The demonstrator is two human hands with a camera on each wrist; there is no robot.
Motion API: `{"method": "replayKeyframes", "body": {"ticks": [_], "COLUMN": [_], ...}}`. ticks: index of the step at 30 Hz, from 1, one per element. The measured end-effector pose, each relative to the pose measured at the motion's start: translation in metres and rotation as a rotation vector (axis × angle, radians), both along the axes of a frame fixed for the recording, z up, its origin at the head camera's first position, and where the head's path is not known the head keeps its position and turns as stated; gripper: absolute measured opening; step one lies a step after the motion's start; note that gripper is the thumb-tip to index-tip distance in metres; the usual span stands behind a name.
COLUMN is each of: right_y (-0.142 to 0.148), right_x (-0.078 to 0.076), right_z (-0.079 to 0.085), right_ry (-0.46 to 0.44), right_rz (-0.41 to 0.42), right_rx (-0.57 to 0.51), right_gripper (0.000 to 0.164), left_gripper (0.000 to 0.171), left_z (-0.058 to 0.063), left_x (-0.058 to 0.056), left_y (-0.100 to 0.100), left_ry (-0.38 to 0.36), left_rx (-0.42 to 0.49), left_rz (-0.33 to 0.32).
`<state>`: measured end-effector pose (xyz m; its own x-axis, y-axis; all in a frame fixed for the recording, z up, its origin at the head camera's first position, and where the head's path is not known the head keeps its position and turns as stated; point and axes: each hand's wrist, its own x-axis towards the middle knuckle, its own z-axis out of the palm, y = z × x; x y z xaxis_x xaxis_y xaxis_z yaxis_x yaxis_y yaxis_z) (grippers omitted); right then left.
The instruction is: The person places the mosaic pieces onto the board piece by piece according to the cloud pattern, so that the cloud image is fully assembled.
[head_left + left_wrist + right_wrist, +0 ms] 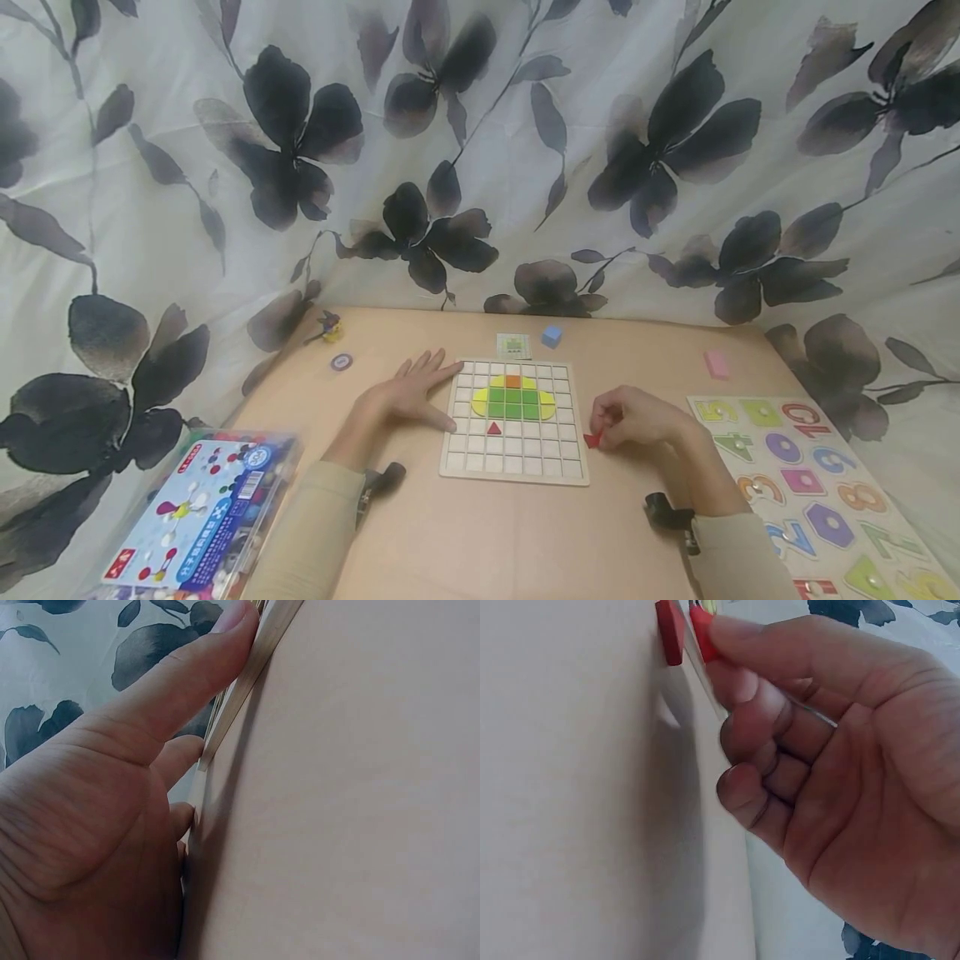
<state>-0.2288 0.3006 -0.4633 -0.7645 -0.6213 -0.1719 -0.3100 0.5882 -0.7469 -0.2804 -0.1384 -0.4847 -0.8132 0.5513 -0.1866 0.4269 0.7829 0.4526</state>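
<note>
A white grid board (pixel 517 467) lies in the middle of the table, with green, yellow and orange pieces set into a rounded shape and one red triangle (pixel 494 428) below it. My left hand (pixel 408 392) rests beside the board, fingers spread, with the thumb at its left edge; the left wrist view shows that thumb against the wooden rim (pixel 240 686). Right of the board, my right hand (pixel 637 417) pinches a small red piece (pixel 703 631) between thumb and forefinger. Another red piece (pixel 671 634) shows close beside it on the table.
Behind the board are a small pattern card (pixel 513 346) and a blue cube (pixel 552 336). A pink block (pixel 716 365) and a number-and-shape puzzle board (pixel 817 492) are at right. At left stand a boxed set (pixel 195 517), a round disc (pixel 341 362) and a small figure (pixel 330 327).
</note>
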Motion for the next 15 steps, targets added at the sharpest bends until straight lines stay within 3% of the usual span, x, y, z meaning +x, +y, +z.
{"method": "replayKeyframes", "body": {"ticks": [8, 15], "right_y": [-0.010, -0.034], "right_x": [-0.001, 0.003], "right_z": [0.003, 0.005], "right_ry": [-0.026, -0.046], "right_rz": [-0.024, -0.133], "right_rx": [-0.144, -0.213], "right_gripper": [0.009, 0.013], "left_gripper": [0.119, 0.119], "left_z": [0.000, 0.000], "left_x": [0.000, 0.000], "left_y": [0.001, 0.001], "left_ry": [0.003, 0.009], "left_rx": [0.015, 0.009], "left_rz": [0.000, -0.002]}}
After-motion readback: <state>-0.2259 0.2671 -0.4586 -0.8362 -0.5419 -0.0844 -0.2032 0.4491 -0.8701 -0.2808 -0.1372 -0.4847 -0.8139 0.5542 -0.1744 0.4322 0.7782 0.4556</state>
